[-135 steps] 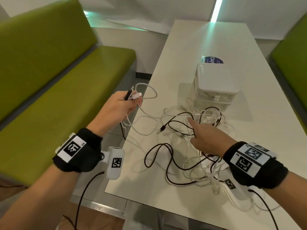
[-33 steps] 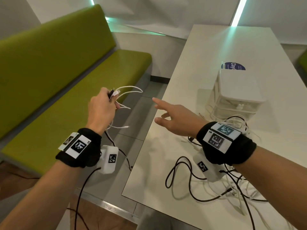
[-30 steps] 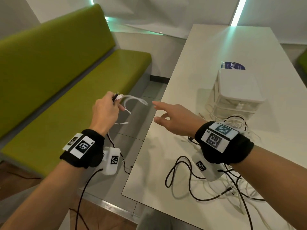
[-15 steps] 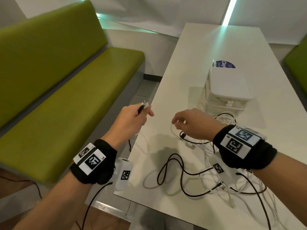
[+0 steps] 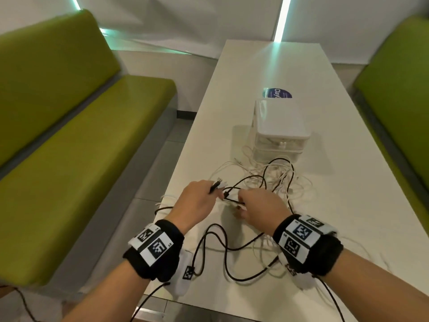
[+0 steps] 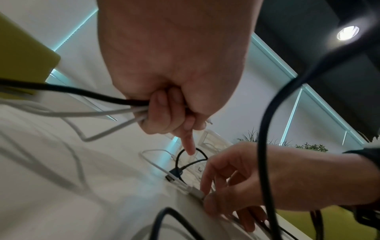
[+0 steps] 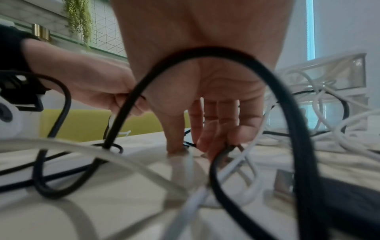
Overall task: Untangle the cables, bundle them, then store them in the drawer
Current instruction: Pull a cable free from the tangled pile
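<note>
**A:** What have you got, nearest first?

**Me:** Closest to me a black cable [image 5: 222,252] loops across the worktop [image 5: 348,217], loose from the rest. Just past it are my 2 hands. My left hand [image 5: 197,201] is curled tight round 1 black lead and about 2 white ones, their plug ends sticking out past my knuckles. My right hand [image 5: 260,205] is down at the worktop, thumb and fingertips [image 6: 205,188] closing on a white connector [image 6: 195,192] that lies flat there. It looks pinched, though blur keeps me from being sure.

**A:** Which way does that connector lie from you?

**Me:** Directly under my right fingers, between my 2 hands, its long axis running roughly from my left hand toward my right. The right hand is plainly the nearer one, so I judge it should lift the connector and pass it left.

**A:** And beyond?

**Me:** The tangle of white and black cables [image 5: 278,180], not yet sorted, then the small white drawer unit [image 5: 281,126] just behind it, drawers closed.
</note>
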Demonstrator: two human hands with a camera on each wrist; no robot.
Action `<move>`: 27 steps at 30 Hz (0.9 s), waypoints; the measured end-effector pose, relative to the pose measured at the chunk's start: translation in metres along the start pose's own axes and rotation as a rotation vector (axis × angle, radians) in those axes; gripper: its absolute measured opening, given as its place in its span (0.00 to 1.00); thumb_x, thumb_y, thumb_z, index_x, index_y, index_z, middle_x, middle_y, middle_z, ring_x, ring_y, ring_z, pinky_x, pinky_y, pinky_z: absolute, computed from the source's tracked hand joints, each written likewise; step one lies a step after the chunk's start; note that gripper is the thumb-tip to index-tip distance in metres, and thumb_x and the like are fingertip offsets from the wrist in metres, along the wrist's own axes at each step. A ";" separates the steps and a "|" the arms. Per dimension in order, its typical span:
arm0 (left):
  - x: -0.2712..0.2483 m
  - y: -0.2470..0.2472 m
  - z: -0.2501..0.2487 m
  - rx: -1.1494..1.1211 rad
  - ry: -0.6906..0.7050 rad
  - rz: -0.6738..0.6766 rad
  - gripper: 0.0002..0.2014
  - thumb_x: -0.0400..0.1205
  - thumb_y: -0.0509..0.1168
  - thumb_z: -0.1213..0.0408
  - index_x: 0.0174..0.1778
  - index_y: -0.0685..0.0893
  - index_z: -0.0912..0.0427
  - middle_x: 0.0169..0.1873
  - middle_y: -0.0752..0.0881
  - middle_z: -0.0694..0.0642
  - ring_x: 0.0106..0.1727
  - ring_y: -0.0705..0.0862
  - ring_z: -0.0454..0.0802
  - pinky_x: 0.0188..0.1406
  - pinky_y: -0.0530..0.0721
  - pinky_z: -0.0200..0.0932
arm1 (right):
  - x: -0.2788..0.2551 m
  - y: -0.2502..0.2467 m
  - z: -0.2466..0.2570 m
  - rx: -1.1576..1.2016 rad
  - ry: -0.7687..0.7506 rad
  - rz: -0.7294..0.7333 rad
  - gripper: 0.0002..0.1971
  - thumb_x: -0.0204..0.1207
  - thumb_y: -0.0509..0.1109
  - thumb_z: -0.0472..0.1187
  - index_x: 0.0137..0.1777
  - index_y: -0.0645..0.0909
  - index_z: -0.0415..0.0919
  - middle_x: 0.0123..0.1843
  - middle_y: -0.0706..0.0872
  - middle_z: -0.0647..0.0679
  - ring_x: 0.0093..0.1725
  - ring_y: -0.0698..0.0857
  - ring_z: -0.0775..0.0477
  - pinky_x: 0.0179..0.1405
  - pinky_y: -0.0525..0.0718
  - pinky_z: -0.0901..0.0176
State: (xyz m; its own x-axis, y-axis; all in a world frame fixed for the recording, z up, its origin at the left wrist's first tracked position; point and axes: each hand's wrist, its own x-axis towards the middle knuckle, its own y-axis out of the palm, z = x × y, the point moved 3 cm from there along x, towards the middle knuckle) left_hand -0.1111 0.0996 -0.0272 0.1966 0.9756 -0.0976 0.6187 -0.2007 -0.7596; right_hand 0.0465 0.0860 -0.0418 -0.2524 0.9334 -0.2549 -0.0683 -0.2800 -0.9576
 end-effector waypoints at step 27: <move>-0.031 -0.017 -0.035 -0.076 0.511 0.004 0.16 0.82 0.60 0.71 0.46 0.65 0.42 0.40 0.76 0.44 0.37 0.76 0.50 0.36 0.80 0.53 | -0.055 -0.093 0.014 0.829 -0.231 -0.185 0.12 0.82 0.64 0.40 0.37 0.83 0.40 0.33 0.89 0.46 0.33 0.88 0.46 0.38 0.86 0.46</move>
State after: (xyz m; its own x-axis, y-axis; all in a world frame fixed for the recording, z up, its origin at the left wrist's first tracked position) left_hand -0.1013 0.0700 0.0112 0.5341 0.8104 0.2408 0.6669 -0.2288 -0.7091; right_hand 0.0527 0.0575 0.0629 -0.3512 0.9362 0.0142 -0.7833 -0.2854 -0.5522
